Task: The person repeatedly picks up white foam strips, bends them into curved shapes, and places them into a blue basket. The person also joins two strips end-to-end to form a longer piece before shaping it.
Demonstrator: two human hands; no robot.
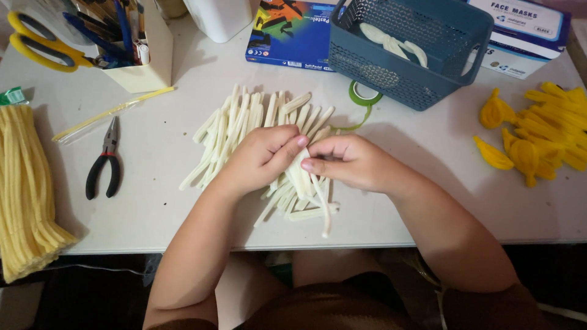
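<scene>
A heap of cream-white fuzzy strips [244, 125] lies spread on the white table [428, 183]. My left hand [260, 159] rests on the heap and pinches a bundle of the white strips [301, 177] between thumb and fingers. My right hand [351, 162] meets it from the right, fingertips closed on the same bundle. The lower ends of the strips fan out under both hands toward the table's front edge.
Black-handled pliers [105, 162] and a thick bundle of pale yellow stems [24, 189] lie at the left. A blue mesh basket [422, 43] holding white pieces stands behind, with green tape [364, 93], a pen holder [143, 49], yellow-handled scissors [43, 46], yellow folded shapes [538, 131] at right.
</scene>
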